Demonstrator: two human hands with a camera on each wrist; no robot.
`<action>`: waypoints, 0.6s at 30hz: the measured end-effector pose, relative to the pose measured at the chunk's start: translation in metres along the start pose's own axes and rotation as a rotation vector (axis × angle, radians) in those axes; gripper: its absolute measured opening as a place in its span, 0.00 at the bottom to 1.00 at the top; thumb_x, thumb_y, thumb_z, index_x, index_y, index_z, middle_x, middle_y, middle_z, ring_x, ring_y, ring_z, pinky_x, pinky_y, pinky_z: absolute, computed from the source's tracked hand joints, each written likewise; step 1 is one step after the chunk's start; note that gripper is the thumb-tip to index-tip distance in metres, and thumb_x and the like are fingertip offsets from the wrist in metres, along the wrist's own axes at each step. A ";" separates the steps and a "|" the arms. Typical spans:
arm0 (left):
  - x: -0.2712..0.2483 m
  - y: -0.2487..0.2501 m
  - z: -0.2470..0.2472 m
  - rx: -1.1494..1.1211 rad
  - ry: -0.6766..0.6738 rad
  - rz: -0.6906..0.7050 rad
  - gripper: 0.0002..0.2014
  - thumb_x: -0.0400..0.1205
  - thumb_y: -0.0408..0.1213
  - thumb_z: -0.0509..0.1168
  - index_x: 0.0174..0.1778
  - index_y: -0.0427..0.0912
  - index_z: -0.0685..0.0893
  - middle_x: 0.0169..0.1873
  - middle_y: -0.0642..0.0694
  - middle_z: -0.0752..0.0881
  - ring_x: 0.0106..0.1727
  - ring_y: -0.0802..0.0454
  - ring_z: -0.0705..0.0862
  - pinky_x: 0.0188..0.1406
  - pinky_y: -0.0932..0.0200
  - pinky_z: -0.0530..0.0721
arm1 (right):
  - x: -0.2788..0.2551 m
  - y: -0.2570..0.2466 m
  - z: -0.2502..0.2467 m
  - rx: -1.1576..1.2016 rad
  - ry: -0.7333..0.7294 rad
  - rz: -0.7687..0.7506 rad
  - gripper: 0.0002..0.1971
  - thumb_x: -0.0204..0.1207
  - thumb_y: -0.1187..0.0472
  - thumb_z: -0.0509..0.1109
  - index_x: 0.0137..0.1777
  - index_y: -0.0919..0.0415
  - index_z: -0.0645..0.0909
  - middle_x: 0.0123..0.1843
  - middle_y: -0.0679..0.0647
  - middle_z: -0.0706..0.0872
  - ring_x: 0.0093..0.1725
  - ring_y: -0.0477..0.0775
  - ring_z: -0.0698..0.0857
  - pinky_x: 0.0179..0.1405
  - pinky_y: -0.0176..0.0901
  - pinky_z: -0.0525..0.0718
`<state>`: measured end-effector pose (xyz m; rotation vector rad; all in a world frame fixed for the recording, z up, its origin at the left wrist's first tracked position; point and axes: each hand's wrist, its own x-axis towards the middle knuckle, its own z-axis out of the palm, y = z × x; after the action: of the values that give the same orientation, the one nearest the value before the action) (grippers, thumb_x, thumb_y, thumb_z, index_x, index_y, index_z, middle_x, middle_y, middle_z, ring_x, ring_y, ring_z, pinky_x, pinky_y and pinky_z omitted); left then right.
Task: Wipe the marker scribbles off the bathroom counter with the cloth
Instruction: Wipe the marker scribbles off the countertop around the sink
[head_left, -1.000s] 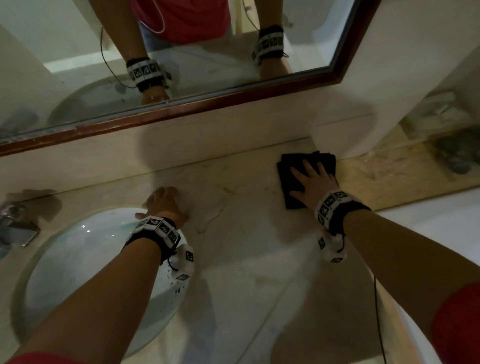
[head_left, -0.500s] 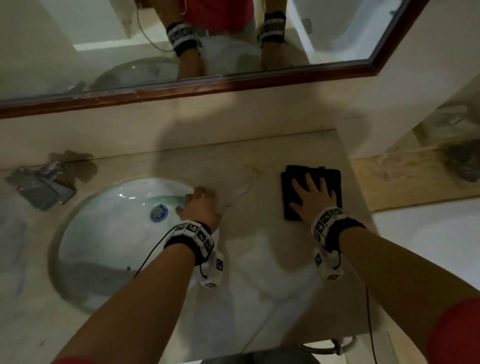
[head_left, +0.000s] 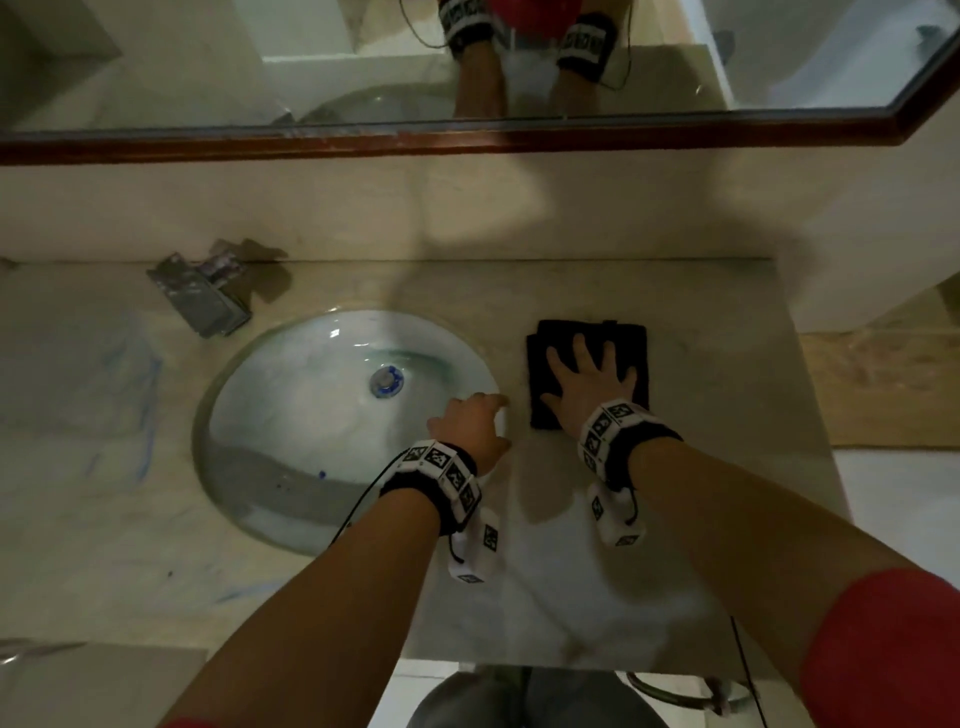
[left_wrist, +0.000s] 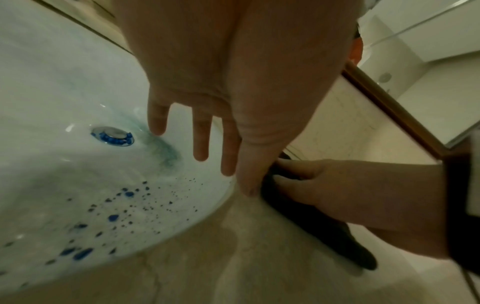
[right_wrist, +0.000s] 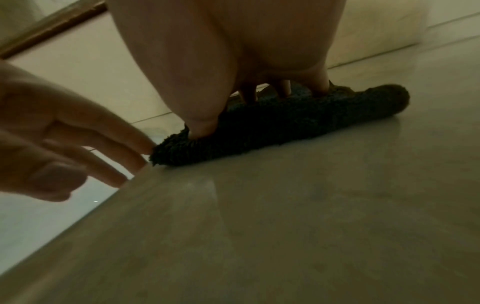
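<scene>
Right hand (head_left: 589, 387) flat on the cloth (head_left: 634, 345), fingers spread and straight, palm pressing down, nothing curled round it. Left hand (head_left: 470, 423) is relaxed too, fingers extended over the sink (head_left: 291, 415) edge and holding nothing; from the right wrist view its fingertips (right_wrist: 145, 146) sit just beside the cloth's near corner, and whether they actually touch it I cannot tell.

The cloth is black, folded into a thick rectangle, and up close it shows a shaggy, nubbly pile with a rounded fold along one side (right_wrist: 298, 123). It lies on the pale marbled counter (head_left: 727, 415) at 3 o'clock from the basin, just beside its rim.

Scribbles! Blue marker lines (head_left: 145, 395) run across the counter at 9 o'clock from the sink, well apart from the cloth, with another faint blue streak (head_left: 244, 592) down at 7 o'clock. Inside the white bowl there are blue specks and drops (left_wrist: 114, 216) and a teal smear beside the drain (head_left: 385, 381).

At 11 o'clock from the sink a grey metal tap (head_left: 200, 296) sits on the counter, and along the top a brown-framed mirror (head_left: 467, 137) reflects both banded wrists
</scene>
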<state>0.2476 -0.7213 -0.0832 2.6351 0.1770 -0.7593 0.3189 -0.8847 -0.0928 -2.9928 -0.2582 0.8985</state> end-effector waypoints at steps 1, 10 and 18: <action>-0.002 -0.003 0.002 -0.068 -0.008 0.004 0.28 0.79 0.45 0.70 0.76 0.56 0.71 0.70 0.53 0.78 0.71 0.45 0.75 0.69 0.38 0.74 | -0.001 -0.012 0.001 -0.008 -0.005 -0.024 0.36 0.82 0.37 0.55 0.84 0.38 0.40 0.87 0.49 0.35 0.84 0.69 0.37 0.78 0.78 0.48; -0.029 -0.010 0.006 -0.171 0.000 -0.032 0.05 0.78 0.38 0.68 0.48 0.45 0.86 0.45 0.45 0.88 0.48 0.44 0.86 0.52 0.48 0.86 | -0.041 -0.044 0.032 -0.056 0.023 -0.155 0.35 0.82 0.36 0.56 0.84 0.36 0.43 0.87 0.49 0.37 0.84 0.69 0.38 0.78 0.77 0.48; -0.067 0.004 0.033 -0.096 0.079 -0.009 0.11 0.83 0.38 0.59 0.55 0.41 0.84 0.53 0.40 0.86 0.55 0.40 0.85 0.54 0.49 0.82 | -0.091 -0.017 0.067 -0.029 0.023 -0.177 0.35 0.81 0.34 0.56 0.83 0.32 0.43 0.87 0.46 0.37 0.84 0.66 0.37 0.80 0.73 0.45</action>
<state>0.1758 -0.7390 -0.0711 2.5757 0.2412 -0.6344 0.2047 -0.8854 -0.0978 -2.9450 -0.5306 0.8486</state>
